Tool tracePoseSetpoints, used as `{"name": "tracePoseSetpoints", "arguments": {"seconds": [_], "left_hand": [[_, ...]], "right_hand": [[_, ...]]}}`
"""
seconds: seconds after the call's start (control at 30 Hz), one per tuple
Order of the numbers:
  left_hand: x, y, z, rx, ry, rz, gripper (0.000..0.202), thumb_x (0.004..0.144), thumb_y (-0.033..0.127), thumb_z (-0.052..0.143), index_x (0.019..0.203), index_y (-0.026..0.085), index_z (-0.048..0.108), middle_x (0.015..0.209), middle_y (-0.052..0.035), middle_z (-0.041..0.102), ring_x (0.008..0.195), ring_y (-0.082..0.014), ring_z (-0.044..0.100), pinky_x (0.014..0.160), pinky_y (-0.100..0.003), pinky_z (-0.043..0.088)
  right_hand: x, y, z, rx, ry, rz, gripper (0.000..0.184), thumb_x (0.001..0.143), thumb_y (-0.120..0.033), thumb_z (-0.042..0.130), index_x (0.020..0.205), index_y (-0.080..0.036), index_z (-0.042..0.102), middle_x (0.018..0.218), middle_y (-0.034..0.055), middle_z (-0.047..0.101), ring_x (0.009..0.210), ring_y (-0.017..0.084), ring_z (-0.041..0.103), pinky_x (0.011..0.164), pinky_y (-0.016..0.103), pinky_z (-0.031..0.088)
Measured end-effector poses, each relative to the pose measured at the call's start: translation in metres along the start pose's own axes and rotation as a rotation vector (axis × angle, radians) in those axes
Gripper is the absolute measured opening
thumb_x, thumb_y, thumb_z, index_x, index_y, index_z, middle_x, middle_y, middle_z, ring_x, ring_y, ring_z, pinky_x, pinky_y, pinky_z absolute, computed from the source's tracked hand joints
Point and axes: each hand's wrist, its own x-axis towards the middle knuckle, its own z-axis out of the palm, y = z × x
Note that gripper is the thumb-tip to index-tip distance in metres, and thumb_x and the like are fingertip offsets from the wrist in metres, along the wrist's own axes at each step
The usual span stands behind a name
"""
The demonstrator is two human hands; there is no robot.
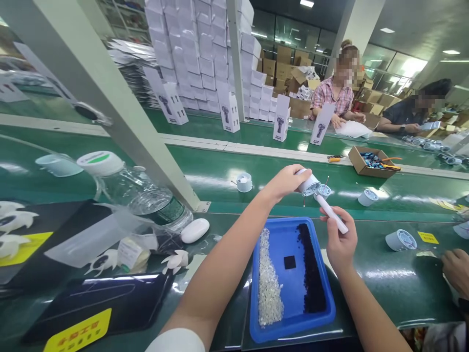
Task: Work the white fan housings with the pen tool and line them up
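My left hand [287, 183] is closed around a light-blue round plastic housing [309, 185], held tilted above the far edge of the tray. In my right hand [341, 239] is a white pen-like tool [332, 214], its thin tip at the housing's open end. Just behind them, another round light-blue part [324, 190] with a wire sits on the green belt. Below my hands lies a blue tray [293, 298]. Small clear pieces [269, 293] line its left side, black pieces [313, 278] its right, and a black square [289, 262] lies between them.
More round housings [401, 240] stand to the right, near a co-worker's hand [456, 271]. A metal post [120, 117] and a plastic bottle [142, 190] stand left. Across the belt are printed white boxes [281, 122], a small carton [366, 168] and two seated people.
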Motion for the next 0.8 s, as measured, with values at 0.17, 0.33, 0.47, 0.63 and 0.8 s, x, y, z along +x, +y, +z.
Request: {"name": "tracePoseSetpoints", "arguments": {"seconds": [0.17, 0.33, 0.47, 0.63, 0.8], "left_hand": [[-0.003, 0.003, 0.002, 0.011, -0.003, 0.014, 0.017, 0.089, 0.024, 0.056, 0.074, 0.015, 0.054, 0.074, -0.0001, 0.056, 0.067, -0.0103, 0.052, 0.064, -0.025, 0.046], [-0.005, 0.004, 0.004, 0.051, 0.016, 0.023, 0.017, 0.088, 0.025, 0.057, 0.073, 0.016, 0.053, 0.075, 0.0004, 0.055, 0.066, -0.0108, 0.05, 0.063, -0.026, 0.044], [-0.007, 0.005, 0.006, 0.107, 0.019, 0.032, 0.019, 0.088, 0.027, 0.057, 0.073, 0.017, 0.051, 0.073, 0.0015, 0.053, 0.065, -0.0109, 0.049, 0.062, -0.025, 0.041], [-0.008, 0.002, 0.007, 0.206, 0.047, 0.073, 0.024, 0.087, 0.034, 0.058, 0.07, 0.019, 0.048, 0.071, 0.0026, 0.053, 0.067, -0.0121, 0.048, 0.064, -0.026, 0.037], [-0.012, 0.005, 0.016, 0.265, 0.041, 0.07, 0.027, 0.086, 0.035, 0.057, 0.067, 0.02, 0.045, 0.069, 0.003, 0.051, 0.065, -0.0131, 0.046, 0.065, -0.027, 0.038]], "right_hand": [[0.001, 0.001, -0.002, 0.006, 0.008, 0.008, 0.022, 0.092, -0.038, 0.058, 0.105, -0.02, 0.059, 0.098, 0.0095, 0.073, 0.084, 0.021, 0.074, 0.075, 0.039, 0.061], [0.002, 0.003, -0.003, -0.006, 0.025, 0.001, 0.024, 0.092, -0.04, 0.059, 0.106, -0.02, 0.059, 0.097, 0.0099, 0.075, 0.079, 0.022, 0.074, 0.073, 0.039, 0.061], [0.003, 0.002, -0.003, -0.02, 0.019, 0.001, 0.024, 0.092, -0.04, 0.059, 0.105, -0.02, 0.059, 0.095, 0.0094, 0.076, 0.074, 0.02, 0.074, 0.07, 0.037, 0.06], [0.002, 0.002, -0.004, -0.016, 0.027, -0.003, 0.023, 0.092, -0.039, 0.059, 0.105, -0.02, 0.061, 0.094, 0.0087, 0.075, 0.074, 0.02, 0.073, 0.07, 0.036, 0.059], [0.001, 0.006, -0.007, 0.025, 0.021, 0.038, 0.03, 0.09, -0.044, 0.061, 0.106, -0.019, 0.063, 0.097, 0.0094, 0.074, 0.076, 0.021, 0.072, 0.073, 0.037, 0.058]]}}
